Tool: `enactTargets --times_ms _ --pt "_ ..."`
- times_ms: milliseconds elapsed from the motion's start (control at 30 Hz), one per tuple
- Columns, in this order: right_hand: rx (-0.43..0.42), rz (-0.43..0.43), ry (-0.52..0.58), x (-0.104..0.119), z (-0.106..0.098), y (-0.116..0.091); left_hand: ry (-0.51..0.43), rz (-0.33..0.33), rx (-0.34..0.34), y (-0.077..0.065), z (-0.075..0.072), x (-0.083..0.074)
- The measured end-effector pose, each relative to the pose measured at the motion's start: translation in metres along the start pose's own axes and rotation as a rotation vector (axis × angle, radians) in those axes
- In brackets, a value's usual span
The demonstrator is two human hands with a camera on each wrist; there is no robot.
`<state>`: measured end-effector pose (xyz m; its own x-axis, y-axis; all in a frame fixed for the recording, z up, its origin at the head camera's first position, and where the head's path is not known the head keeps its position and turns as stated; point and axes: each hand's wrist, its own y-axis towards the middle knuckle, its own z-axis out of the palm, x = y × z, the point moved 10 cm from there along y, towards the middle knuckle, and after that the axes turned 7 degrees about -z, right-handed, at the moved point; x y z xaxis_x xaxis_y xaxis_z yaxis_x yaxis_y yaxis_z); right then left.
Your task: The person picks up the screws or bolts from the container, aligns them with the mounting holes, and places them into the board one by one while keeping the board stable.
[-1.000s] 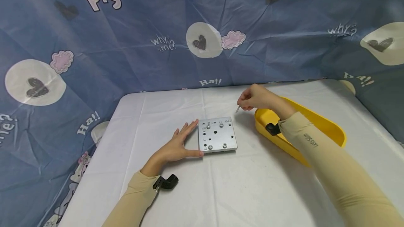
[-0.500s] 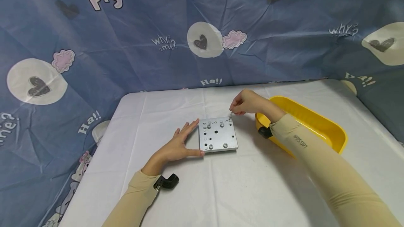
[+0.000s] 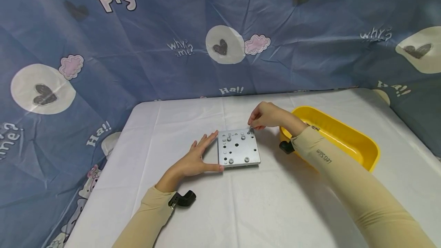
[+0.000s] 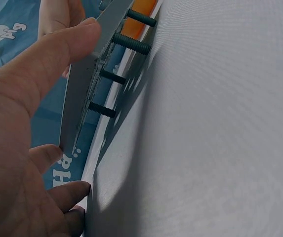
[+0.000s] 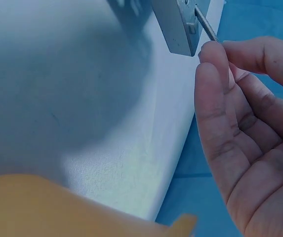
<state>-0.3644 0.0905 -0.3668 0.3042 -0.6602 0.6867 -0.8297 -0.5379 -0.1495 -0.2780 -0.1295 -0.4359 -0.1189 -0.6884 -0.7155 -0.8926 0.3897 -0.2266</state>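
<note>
Mid-frame, four silver screws are seated in a square metal plate; a threaded metal rod, unseated, is pinched by the right hand; left hand fingers are spread.

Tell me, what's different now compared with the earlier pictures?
The right hand has moved leftward and a little nearer the person, bringing the screw it pinches from clear of the metal plate to the plate's far right corner. Nothing was newly gripped or let go. The left hand stays against the plate's left side; plate and yellow tray look unmoved.
</note>
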Motion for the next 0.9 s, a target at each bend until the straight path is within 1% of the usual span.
enactTargets --times_ms 233,600,900 --pt "0.004 0.008 -0.009 0.0024 0.0021 0.0008 0.003 0.0 -0.005 0.001 0.0006 0.0014" --pt "0.002 -0.01 -0.022 0.0063 0.0034 0.0022 0.014 0.006 -0.008 0.0012 -0.0001 0.0012" --pt "0.011 -0.004 -0.006 0.0088 0.0056 0.0029 0.016 0.019 -0.007 0.0009 0.0 0.0005"
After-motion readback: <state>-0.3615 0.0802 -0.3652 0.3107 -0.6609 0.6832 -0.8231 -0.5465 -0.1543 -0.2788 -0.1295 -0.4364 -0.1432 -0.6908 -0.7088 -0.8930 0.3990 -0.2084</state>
